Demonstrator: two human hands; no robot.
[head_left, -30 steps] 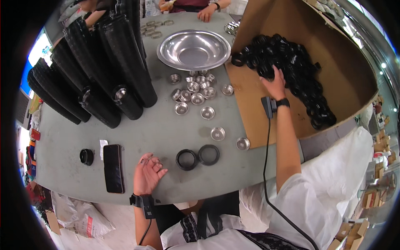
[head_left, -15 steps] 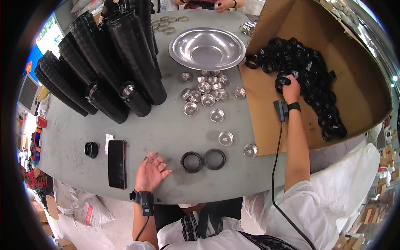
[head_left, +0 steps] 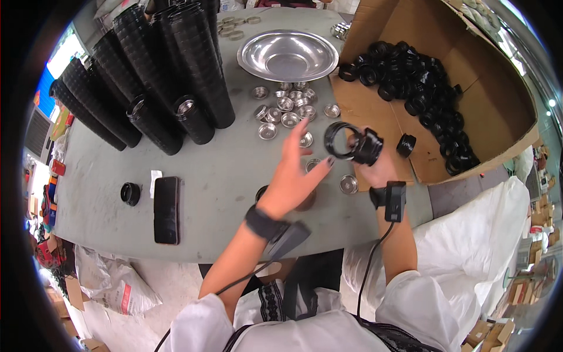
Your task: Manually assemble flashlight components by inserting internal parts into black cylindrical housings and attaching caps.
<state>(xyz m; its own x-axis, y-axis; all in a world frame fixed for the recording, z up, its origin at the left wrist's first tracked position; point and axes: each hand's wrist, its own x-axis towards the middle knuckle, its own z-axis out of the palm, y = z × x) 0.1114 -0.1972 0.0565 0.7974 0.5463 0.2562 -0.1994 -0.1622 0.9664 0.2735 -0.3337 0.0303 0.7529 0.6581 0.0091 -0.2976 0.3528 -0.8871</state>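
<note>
My right hand (head_left: 378, 167) is closed around several black plastic rings (head_left: 369, 146), lifted over the table near the carton. One ring (head_left: 326, 141) sticks out to the left with its opening showing. My left hand (head_left: 291, 176) is raised beside it, fingers spread, thumb close to that ring and nothing in its grasp. Below the left hand, a black ring (head_left: 261, 192) on the table is mostly hidden by the wrist. Small round metal cups (head_left: 290, 120) lie scattered beyond my hands, one (head_left: 348, 184) close to my right wrist.
An open cardboard box (head_left: 492, 117) at right holds a heap of black rings (head_left: 419, 76); a loose ring (head_left: 406, 145) is at its near side. A steel basin (head_left: 246, 57) stands at the back. Tall black stacks (head_left: 199, 64) rise at left, beyond a phone (head_left: 166, 210) and single black ring (head_left: 129, 193).
My right hand has come out of the box toward the middle, carrying black rings. My left hand has risen from the table edge and moved right to meet it.
</note>
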